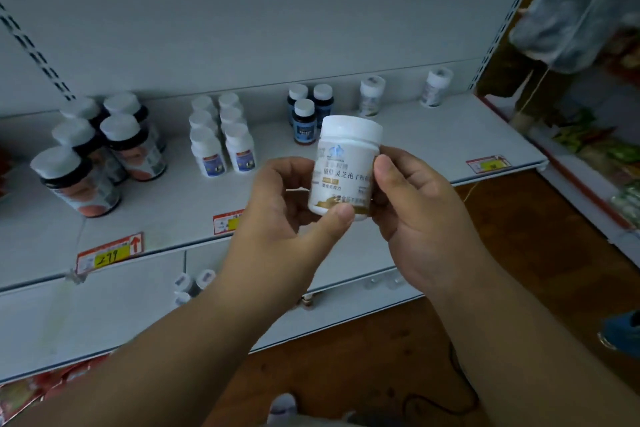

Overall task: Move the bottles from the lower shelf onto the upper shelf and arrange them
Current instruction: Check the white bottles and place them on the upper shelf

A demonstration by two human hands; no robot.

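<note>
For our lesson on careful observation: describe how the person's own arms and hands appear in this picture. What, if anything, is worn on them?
Both forearms are bare right up to the picture's lower edge; no sleeves show. The left hand and right hand wear no gloves, and no rings, watch or bracelets are visible. The fingernails are short and unpainted. No markings show on either.

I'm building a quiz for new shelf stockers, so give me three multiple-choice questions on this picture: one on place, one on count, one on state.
1. Where is the white bottle?
A. held in front of the upper shelf
B. lying on the floor
C. standing on the lower shelf

2. How many small dark blue bottles stand together?
A. one
B. three
C. six

3. The white bottle's cap is:
A. off
B. on
C. cracked open

Answers: 1 A, both the left hand and right hand grip it; 2 B, three white caps cluster there; 3 B, the cap sits on top.
</note>
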